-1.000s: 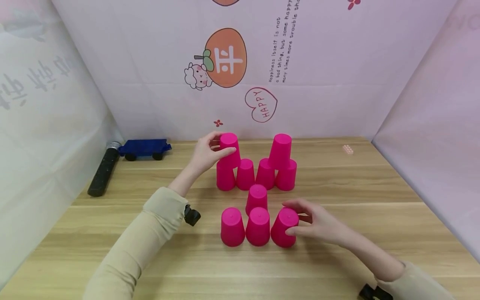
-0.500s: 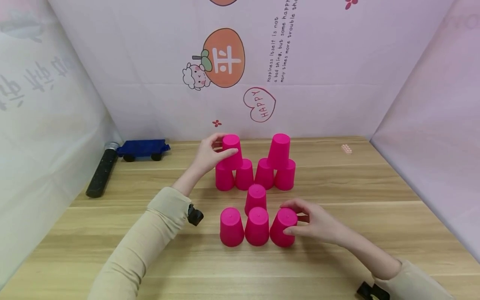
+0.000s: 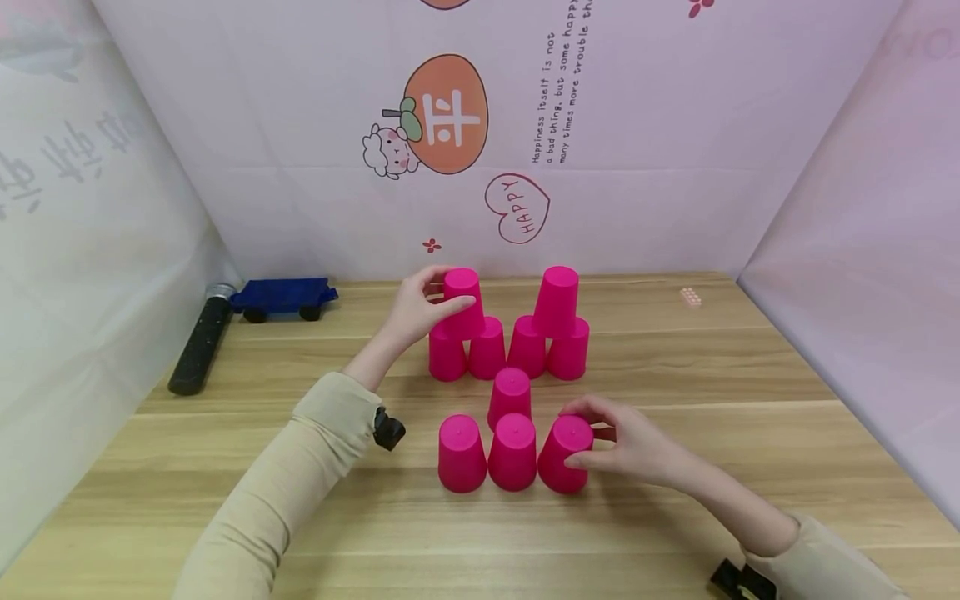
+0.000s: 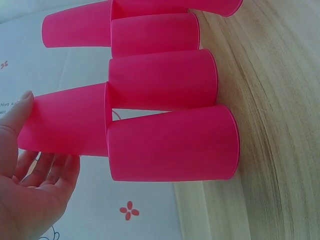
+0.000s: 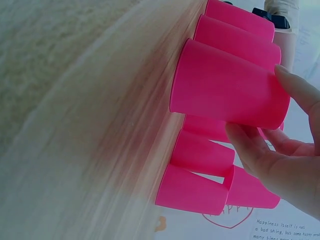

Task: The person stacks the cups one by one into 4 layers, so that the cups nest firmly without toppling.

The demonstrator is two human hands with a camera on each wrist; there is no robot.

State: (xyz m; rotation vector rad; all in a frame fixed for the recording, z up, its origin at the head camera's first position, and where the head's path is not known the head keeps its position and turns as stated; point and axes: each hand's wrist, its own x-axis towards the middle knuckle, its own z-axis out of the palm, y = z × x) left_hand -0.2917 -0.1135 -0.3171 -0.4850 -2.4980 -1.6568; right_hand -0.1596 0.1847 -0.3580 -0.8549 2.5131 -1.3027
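Observation:
My left hand (image 3: 420, 310) holds an upside-down pink cup (image 3: 464, 307), thumb on the near side and fingers around the back. In the left wrist view its rim meets the base of a lower pink cup (image 4: 172, 145). Beneath it stands the left pair of a back row of several inverted cups; another cup (image 3: 557, 302) straddles the right pair. With thumb and fingers, my right hand (image 3: 633, 446) grips the right-hand cup (image 3: 563, 458) of three in front. The middle cup (image 3: 513, 457) and left cup (image 3: 461, 458) stand beside it, and a single cup (image 3: 511, 396) stands just behind them.
A black microphone (image 3: 201, 346) lies at the far left beside a blue toy wagon (image 3: 281, 297). A small pink studded block (image 3: 691, 297) lies at the back right. White printed cloth (image 3: 637, 167) walls the wooden table (image 3: 360, 525) at the back and sides.
My left hand has shifted its cup slightly right, more evenly over the left pair, and has stayed there since half a second ago. The right hand keeps its grip in place.

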